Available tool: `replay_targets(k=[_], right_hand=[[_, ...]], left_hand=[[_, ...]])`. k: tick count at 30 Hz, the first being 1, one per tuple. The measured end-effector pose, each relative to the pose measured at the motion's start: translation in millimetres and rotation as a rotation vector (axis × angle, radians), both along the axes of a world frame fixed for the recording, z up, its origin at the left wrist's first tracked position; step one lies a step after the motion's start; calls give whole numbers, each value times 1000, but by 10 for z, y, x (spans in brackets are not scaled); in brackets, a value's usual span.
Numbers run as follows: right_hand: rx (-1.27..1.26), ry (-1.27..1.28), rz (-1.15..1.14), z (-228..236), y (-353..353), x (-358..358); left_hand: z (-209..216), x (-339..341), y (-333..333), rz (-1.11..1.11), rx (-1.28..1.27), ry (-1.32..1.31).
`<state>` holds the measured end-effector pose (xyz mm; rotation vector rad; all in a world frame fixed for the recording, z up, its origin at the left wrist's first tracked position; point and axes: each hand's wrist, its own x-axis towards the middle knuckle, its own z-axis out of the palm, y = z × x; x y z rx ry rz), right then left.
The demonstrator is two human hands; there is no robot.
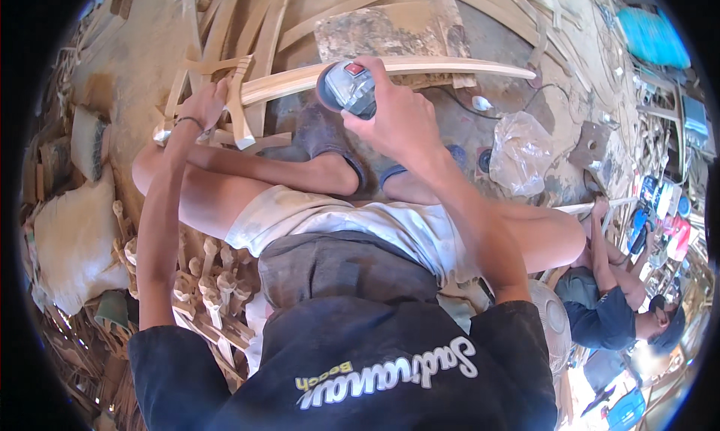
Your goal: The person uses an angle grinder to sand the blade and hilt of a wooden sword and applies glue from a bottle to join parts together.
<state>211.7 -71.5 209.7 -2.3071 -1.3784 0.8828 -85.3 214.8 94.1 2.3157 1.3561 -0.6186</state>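
Pale curved wd sword point(435, 65), crosswise, pointing R; gry pwr tool point(354, 88) over it.

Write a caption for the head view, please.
Left hand grips a wooden sword; right hand holds a power tool at its blade.

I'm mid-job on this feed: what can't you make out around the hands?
Head view:
- Wooden sword: grip mostly covered by the left hand.
- Power tool: rear body hidden by the right hand.
- Disc: working face, and any contact with the sword, hidden behind the tool's head.
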Motion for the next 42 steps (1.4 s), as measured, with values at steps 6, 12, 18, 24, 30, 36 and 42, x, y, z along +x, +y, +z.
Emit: replay_targets(k=[6, 12, 18, 24, 30, 36, 42], right_hand=[[-47, -24, -75, -33, -202, 373], [-58, -107, -193, -178, -503, 829], [48, -178, -304, -354, -799, 1230], [64, -211, -451, -491, -1094, 1679], [88, -278, -571, -641, -1443, 2296], [196, -250, -507, -611, -1271, 2101], [37, 31, -264, -136, -751, 921]], left_hand=[[-11, -55, -7, 12, 31, -71], [-120, -64, 108, 0, -13, -7], [-484, -454, 369, -157, 50, -89], [-319, -196, 233, 3, -30, -33], [-497, -209, 344, -59, -11, -83], [-777, -1117, 1091, -22, 43, -24], [-625, -1669, 1431, 182, -26, -367]])
